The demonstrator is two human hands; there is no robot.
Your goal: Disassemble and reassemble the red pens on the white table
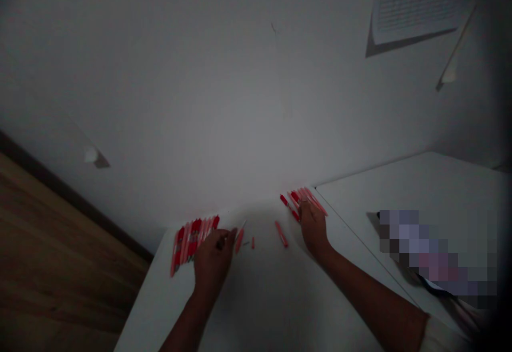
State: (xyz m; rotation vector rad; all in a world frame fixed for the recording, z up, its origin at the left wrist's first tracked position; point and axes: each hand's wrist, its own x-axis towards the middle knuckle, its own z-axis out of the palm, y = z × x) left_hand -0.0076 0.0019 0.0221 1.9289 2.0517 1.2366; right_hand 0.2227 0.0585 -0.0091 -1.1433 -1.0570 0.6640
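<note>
White worktop [260, 304] runs along a wall [256, 101], with both hands held well apart on it. The right hand [314, 229] is laid over a fanned bunch of red pens [304, 198]; the left hand [214, 266] is brought to a red pen [239, 241], though a grip cannot be told. A row of red pens [194, 242] lies just beside it, while a loose red pen [281, 233] and a small red piece [253, 242] are seen between the hands.

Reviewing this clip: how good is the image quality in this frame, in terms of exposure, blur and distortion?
In the head view, exposure is dim, with corners fading to dark; the left hand and right hand are underexposed; the red pens look soft-edged; wide-angle distortion slants the white table; a pixelated patch hides detail at right.
</note>
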